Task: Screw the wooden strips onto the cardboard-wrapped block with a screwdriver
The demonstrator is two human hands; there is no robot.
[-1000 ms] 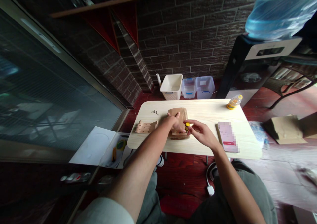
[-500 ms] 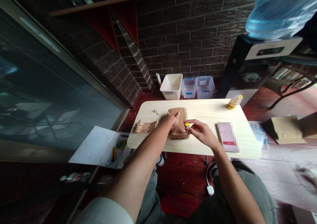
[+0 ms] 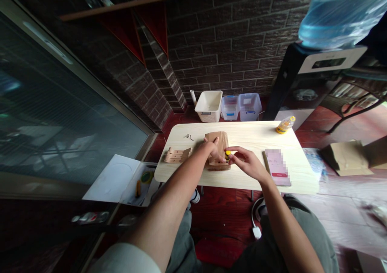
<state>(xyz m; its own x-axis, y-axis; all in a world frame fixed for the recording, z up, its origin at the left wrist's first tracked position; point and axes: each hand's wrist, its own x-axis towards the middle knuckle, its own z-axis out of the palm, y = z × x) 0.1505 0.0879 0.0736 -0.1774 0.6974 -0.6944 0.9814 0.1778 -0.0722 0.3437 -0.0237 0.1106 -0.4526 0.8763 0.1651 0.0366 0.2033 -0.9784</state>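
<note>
A curved assembly of light plywood stands on the pale wooden table, and my left hand presses on its near side. My right hand reaches in from the right, with its fingertips pinching a small yellow object against the plywood. The object is too small to identify, and my fingers hide part of it. A flat stack of slotted plywood pieces lies to the left of my left hand, and a few small screws lie beyond it.
A pixelated pink-and-white booklet lies right of my hands, and a yellow-capped plastic bottle stands at the far right corner. Beyond the table stand a white tub and two clear plastic boxes. An open white case sits left.
My hands and the plywood assembly hold nearly the same positions. Only the view has shifted slightly.
</note>
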